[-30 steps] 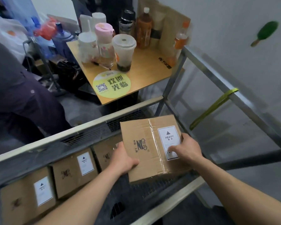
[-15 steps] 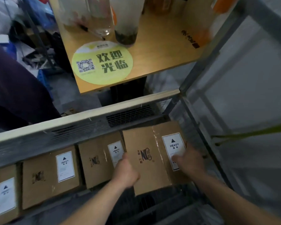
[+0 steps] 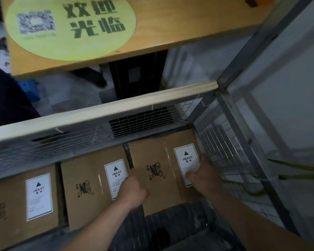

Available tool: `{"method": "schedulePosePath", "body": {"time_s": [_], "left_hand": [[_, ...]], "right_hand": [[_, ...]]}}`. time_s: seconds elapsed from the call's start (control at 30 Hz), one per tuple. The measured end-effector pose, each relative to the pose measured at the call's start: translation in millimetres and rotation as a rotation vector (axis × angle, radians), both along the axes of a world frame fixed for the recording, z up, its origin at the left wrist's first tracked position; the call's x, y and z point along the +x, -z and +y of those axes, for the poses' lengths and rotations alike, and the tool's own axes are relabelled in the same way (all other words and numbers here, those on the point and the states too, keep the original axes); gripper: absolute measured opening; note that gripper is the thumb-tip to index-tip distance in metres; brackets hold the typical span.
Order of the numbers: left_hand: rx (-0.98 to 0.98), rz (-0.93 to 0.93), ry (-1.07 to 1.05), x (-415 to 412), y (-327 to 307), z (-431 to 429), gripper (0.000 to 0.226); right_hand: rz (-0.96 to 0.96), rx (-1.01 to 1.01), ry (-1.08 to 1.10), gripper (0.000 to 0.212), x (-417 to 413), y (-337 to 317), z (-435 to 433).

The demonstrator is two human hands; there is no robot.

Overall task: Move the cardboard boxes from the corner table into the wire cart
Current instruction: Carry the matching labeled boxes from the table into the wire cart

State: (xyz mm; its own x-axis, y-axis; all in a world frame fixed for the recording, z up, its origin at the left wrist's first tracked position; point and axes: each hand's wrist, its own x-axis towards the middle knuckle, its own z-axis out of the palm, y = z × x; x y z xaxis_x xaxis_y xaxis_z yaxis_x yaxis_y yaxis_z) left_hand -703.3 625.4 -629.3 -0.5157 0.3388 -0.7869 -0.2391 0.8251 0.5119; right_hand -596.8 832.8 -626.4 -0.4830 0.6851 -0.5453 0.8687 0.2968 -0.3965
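A brown cardboard box [image 3: 155, 171] with a white HEAVY label lies low in the far right corner of the wire cart [image 3: 101, 113]. My left hand [image 3: 132, 190] grips its left edge and my right hand [image 3: 202, 175] grips its right side over the label. Two more labelled boxes lie in a row to its left on the cart floor: one [image 3: 91, 189] right beside it, another [image 3: 20, 201] at the left edge. The held box's underside is hidden.
A wooden table [image 3: 170, 31] with a round yellow-green sticker [image 3: 71, 26] stands just beyond the cart's pale top rail. Metal frame bars [image 3: 241, 57] and wire mesh [image 3: 217, 145] close the cart's right side. A dark-clothed person [image 3: 5, 102] is at the left.
Both hands have lowered the box from above the cart rim down into the far right corner beside the row of boxes. The view has tilted downward and closer.
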Motion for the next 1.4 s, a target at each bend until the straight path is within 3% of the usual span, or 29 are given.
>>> {"method": "schedulePosePath", "body": {"time_s": [0.17, 0.4, 0.53, 0.7, 0.93, 1.1, 1.27, 1.4], "left_hand": [[-0.003, -0.077, -0.038, -10, 41, 10, 0.066], [0.072, -0.132, -0.099, -11, 86, 15, 0.068], [0.122, -0.167, -0.151, -8, 100, 13, 0.068], [0.118, -0.050, -0.106, -4, 88, 8, 0.069], [-0.019, 0.305, 0.308, -7, -4, -7, 0.072], [-0.085, 0.529, 0.633, -9, -102, -30, 0.076], [-0.062, 0.719, 0.807, -6, -209, -51, 0.076], [-0.019, 0.841, 0.897, 2, -282, -65, 0.073]], "right_hand": [[0.003, -0.054, -0.051, 0.057, -10, 41, 16], [-0.012, -0.108, -0.141, 0.081, -18, 86, 27], [-0.115, -0.081, -0.269, 0.095, -20, 99, 28], [-0.129, -0.061, -0.325, 0.090, -18, 92, 18], [-0.049, -0.094, -0.279, 0.055, 1, 13, -21], [-0.032, 0.002, -0.330, 0.064, 16, -89, -62], [-0.012, 0.222, -0.367, 0.056, 29, -201, -106], [0.010, 0.332, -0.351, 0.064, 45, -282, -131]]}}
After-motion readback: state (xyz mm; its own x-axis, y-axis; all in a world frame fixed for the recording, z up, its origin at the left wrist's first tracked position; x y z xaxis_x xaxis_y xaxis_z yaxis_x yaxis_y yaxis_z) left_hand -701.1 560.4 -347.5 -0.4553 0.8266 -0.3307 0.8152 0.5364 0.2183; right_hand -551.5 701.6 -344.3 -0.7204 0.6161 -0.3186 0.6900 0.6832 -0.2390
